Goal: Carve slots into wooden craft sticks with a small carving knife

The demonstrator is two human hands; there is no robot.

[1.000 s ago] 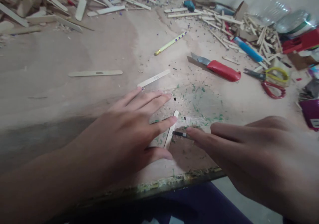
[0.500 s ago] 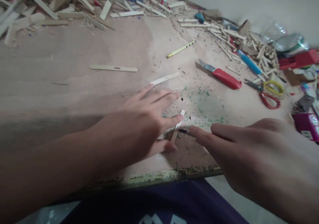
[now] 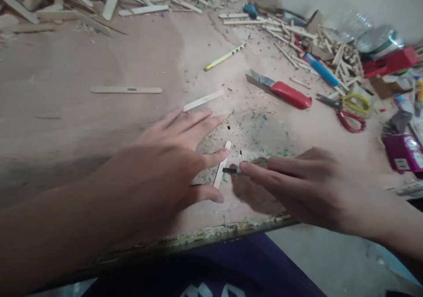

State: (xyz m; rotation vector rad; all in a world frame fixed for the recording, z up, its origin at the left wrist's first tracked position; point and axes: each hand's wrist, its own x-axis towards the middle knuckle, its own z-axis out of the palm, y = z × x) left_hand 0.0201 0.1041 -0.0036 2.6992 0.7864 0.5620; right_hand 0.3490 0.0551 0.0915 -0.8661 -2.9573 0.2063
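Observation:
My left hand [image 3: 180, 149] lies spread on the wooden board [image 3: 79, 127]. Its index fingertip presses on a short popsicle stick [image 3: 220, 173], and the thumb rests beside the stick's lower end. My right hand [image 3: 297, 182] is closed around a thin craft knife [image 3: 233, 170], whose handle is mostly hidden by the fingers. The dark blade tip touches the stick near a small mark. Just beyond my left fingers lies another popsicle stick [image 3: 203, 100] with a marking. Farther left, a longer stick [image 3: 127, 90] has a small slot in its middle.
A red-handled utility knife [image 3: 291, 95] and scissors [image 3: 353, 114] lie to the right. Behind them is a yellow pencil [image 3: 224, 57]. Piles of wood sticks [image 3: 66, 15] line the back, with plastic bottles [image 3: 380, 39] at right. Green shavings dot the board near its front edge [image 3: 198, 235].
The view has shifted, so most things sit farther left. The blade tip has come from beside the stick onto its surface. My left hand keeps its place on the stick.

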